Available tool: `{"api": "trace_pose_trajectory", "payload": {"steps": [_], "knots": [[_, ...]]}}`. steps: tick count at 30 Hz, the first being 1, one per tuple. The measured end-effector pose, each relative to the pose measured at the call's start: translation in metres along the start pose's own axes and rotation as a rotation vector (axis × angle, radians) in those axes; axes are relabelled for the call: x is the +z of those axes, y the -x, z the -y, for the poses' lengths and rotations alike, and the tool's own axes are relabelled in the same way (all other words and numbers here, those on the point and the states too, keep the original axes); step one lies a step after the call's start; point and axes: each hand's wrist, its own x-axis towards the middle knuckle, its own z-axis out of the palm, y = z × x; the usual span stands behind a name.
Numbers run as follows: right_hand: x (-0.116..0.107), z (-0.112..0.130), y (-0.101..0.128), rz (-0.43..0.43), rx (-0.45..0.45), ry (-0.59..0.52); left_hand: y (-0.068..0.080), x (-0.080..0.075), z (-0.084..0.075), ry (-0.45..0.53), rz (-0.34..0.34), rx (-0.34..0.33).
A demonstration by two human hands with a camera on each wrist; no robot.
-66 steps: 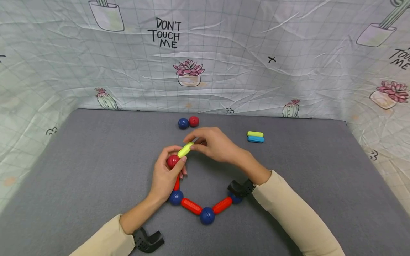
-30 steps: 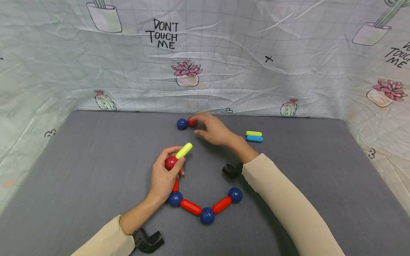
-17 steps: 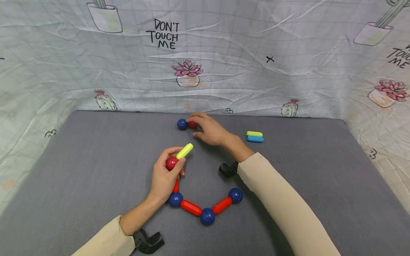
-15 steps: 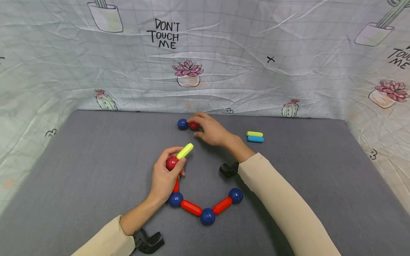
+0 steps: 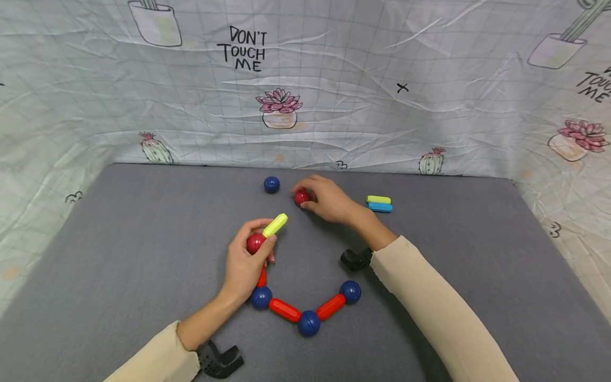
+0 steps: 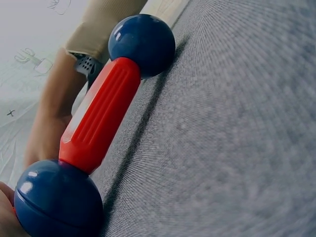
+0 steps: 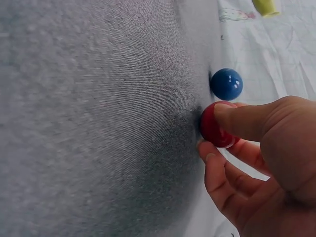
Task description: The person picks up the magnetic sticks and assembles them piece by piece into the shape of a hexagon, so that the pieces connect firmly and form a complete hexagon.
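Observation:
My left hand (image 5: 247, 260) grips a red ball (image 5: 255, 243) in the head view, with a yellow rod (image 5: 275, 225) sticking up and right from it. Below the hand a chain runs on: a red rod (image 5: 262, 277), a blue ball (image 5: 261, 297), a red rod (image 5: 285, 309), a blue ball (image 5: 308, 323), a red rod (image 5: 331, 307) and a blue end ball (image 5: 350, 291). Between thumb and fingers my right hand (image 5: 329, 200) pinches another red ball (image 7: 215, 124), close over the table in the right wrist view.
A loose blue ball (image 5: 271, 184) lies at the table's back, left of the right hand. Further right, a yellow rod (image 5: 378, 199) and a blue rod (image 5: 380, 207) lie side by side. Behind the grey table (image 5: 143, 239) hangs a printed cloth (image 5: 343, 63).
My right hand left the yellow rod's end, reached to the back and took the loose red ball, drawing it right and nearer, away from the blue ball. The left hand stayed in place.

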Motion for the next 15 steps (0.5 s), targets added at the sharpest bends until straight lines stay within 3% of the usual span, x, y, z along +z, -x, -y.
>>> {"api": "trace_pose_trajectory", "payload": {"steps": [10, 15], "knots": [[0.000, -0.009, 0.022, -0.036, 0.014, -0.046, 0.000, -0.002, 0.000, -0.003, 0.003, 0.007], [-0.010, -0.009, 0.038, -0.114, 0.046, -0.140, 0.000, -0.002, 0.000, 0.000, 0.010, 0.018]]}}
